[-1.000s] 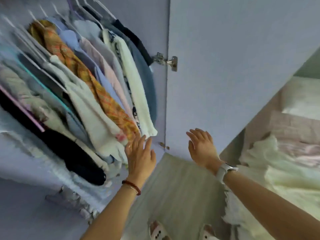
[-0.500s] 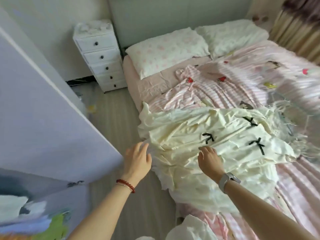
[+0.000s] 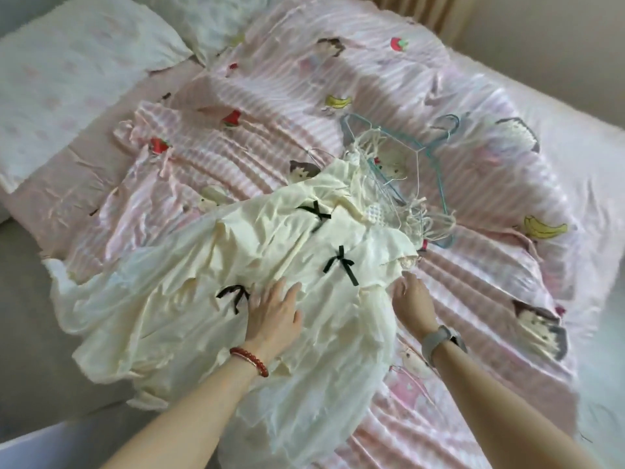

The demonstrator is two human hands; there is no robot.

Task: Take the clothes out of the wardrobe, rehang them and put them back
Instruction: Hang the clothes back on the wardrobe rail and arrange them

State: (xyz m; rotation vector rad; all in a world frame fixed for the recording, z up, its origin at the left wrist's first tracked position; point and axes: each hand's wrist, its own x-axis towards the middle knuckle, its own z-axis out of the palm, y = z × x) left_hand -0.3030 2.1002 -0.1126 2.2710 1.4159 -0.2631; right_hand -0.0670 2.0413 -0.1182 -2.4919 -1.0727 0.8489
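- Cream dress [image 3: 209, 299]: lies spread and crumpled across the near part of the bed, its lower edge hanging over the bed's side toward 7 o'clock; three black bows [image 3: 340, 264] mark its front.
- Left hand [image 3: 275, 311]: rests flat on the dress at centre frame, fingers straight and slightly spread, pointing to 12 o'clock; it grasps nothing. A red bead bracelet [image 3: 250, 360] circles the wrist.
- Right hand [image 3: 414, 301]: sits just at 3 o'clock of the left hand, at the dress's right edge, fingers extended toward 11 o'clock and touching the fabric's border; whether they pinch the cloth cannot be told. A grey watch [image 3: 439, 340] is on the wrist.
- Hangers [image 3: 419, 154]: a tangle of thin wire hangers, blue and white, lies at 1 o'clock from the hands, touching the dress's top end.
- Pink striped duvet [image 3: 490, 265]: covers the bed under the dress and hangers, printed with cartoon figures and fruit.
- Pillows [image 3: 67, 72]: two pale pillows lie at 10 to 11 o'clock.
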